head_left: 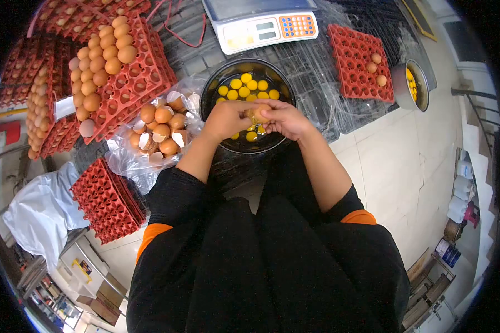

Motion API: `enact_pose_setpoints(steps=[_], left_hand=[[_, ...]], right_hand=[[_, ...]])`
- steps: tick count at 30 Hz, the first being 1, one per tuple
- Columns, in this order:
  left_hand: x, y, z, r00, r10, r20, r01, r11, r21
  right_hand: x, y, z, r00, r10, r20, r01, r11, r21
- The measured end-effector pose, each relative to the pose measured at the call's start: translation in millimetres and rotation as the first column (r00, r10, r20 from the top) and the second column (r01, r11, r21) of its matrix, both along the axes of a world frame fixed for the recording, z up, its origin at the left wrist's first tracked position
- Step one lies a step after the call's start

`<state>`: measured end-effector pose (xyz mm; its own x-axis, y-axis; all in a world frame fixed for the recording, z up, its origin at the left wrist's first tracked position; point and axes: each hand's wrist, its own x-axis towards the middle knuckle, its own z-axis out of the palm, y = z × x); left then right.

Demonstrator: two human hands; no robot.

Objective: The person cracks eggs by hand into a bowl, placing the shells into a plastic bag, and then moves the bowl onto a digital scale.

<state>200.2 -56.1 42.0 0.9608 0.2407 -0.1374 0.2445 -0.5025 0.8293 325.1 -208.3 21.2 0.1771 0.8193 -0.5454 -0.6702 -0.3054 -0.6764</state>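
Both my hands are closed around a brown egg (258, 115) held over a dark round bowl (207, 91). My left hand (226, 119) grips it from one side and my right hand (286, 119) from the other. Strands of egg white appear to hang beneath the shell, though my fingers partly hide the crack. Many whole yolks (244, 90) lie in clear egg white inside the bowl. Left of the bowl, a clear plastic bag (119, 158) holds a heap of broken brown eggshells (162, 132).
Stacked red egg trays (144, 72) with brown eggs (103, 55) stand at left. A digital scale (264, 30) sits behind the bowl. At right are a red tray (353, 64) with three eggs and a metal pot (404, 89) containing yolks. More red trays (108, 200) lie lower left.
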Motion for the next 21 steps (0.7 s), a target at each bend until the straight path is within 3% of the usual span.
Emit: enact_pose_setpoints(steps=[3, 5, 6, 8, 9, 11, 13, 15, 16, 17, 18, 21], left_hand=[[2, 10, 0, 0.991, -0.117, -0.069, 0.128, 0.977, 0.171], [2, 15, 1, 0.982, -0.145, -0.122, 0.170, 0.958, 0.232], [0, 18, 2, 0.977, -0.156, -0.148, 0.191, 0.946, 0.262], [-13, 29, -7, 0.993, -0.121, 0.003, 0.111, 0.926, 0.361], [-19, 34, -10, 0.991, -0.107, 0.079, 0.066, 0.912, 0.404], [-39, 34, 30, 0.991, 0.135, 0.023, -0.134, 0.915, 0.381], [-71, 40, 58, 0.939, 0.335, 0.083, -0.334, 0.820, 0.465], [-107, 54, 66, 0.820, 0.561, -0.115, -0.453, 0.759, 0.468], [-124, 57, 68, 0.786, 0.609, -0.102, -0.531, 0.751, 0.392], [-140, 59, 68, 0.749, 0.656, -0.095, -0.603, 0.734, 0.314], [-155, 61, 68, 0.707, 0.702, -0.092, -0.670, 0.705, 0.233], [-195, 67, 44, 0.702, 0.697, 0.145, -0.696, 0.630, 0.345]], right_hand=[[-1, 5, -6, 0.951, 0.111, 0.289, -0.090, 0.992, -0.086], [-6, 10, 0, 0.844, 0.185, 0.503, -0.100, 0.977, -0.190], [-6, 9, -5, 0.691, 0.192, 0.697, -0.090, 0.979, -0.180], [-9, 8, -18, 0.267, 0.170, 0.949, -0.083, 0.985, -0.153], [-11, 9, -14, 0.275, 0.133, 0.952, -0.033, 0.991, -0.129], [-17, 13, 1, 0.282, 0.055, 0.958, 0.071, 0.994, -0.078], [-35, 21, 26, 0.298, 0.063, 0.953, 0.026, 0.997, -0.074], [-63, 34, 46, 0.344, 0.047, 0.938, -0.111, 0.994, -0.009], [-82, 43, 43, 0.283, 0.017, 0.959, -0.181, 0.983, 0.036], [-101, 53, 48, 0.401, 0.021, 0.916, -0.233, 0.969, 0.080], [-116, 66, 51, 0.417, 0.008, 0.909, -0.304, 0.944, 0.131], [-157, 108, 40, 0.354, -0.194, 0.915, -0.262, 0.918, 0.296]])
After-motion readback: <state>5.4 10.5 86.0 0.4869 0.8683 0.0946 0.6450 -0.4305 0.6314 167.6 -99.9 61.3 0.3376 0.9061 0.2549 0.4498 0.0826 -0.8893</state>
